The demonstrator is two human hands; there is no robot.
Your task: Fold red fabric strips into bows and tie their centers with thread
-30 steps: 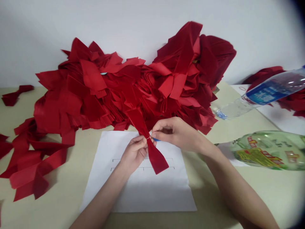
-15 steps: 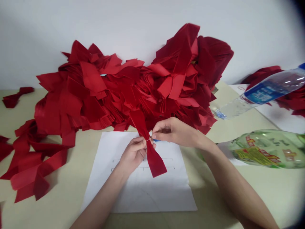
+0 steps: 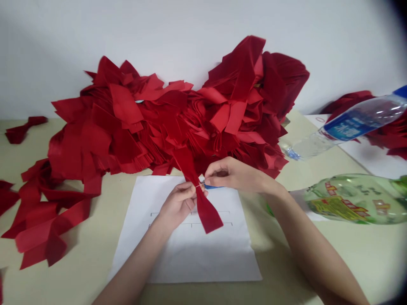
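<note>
My left hand (image 3: 182, 198) is closed around the pinched middle of a red velvet ribbon strip (image 3: 210, 214), whose two ends flare out above and below the fingers. A thin pale thread (image 3: 200, 185) crosses the ribbon's narrow waist and runs taut to my right hand (image 3: 227, 173). The thumb and forefinger of that hand pinch the thread just right of the ribbon. Something blue (image 3: 211, 187) shows under the right fingers; its kind is hidden. Beneath both hands lies a white paper sheet (image 3: 178, 262) with ruled black marks.
A big heap of red ribbon strips (image 3: 152, 123) stands behind my hands against the wall. More strips (image 3: 54, 212) lie at left, and a gathered one (image 3: 22, 129) farther back. At right lie a clear bottle with a blue label (image 3: 346, 125) and a green bottle (image 3: 352, 199).
My right hand has shifted very slightly right, and a little more thread shows between the hands. The ribbon's lower end has risen slightly. Both grips stay the same.
</note>
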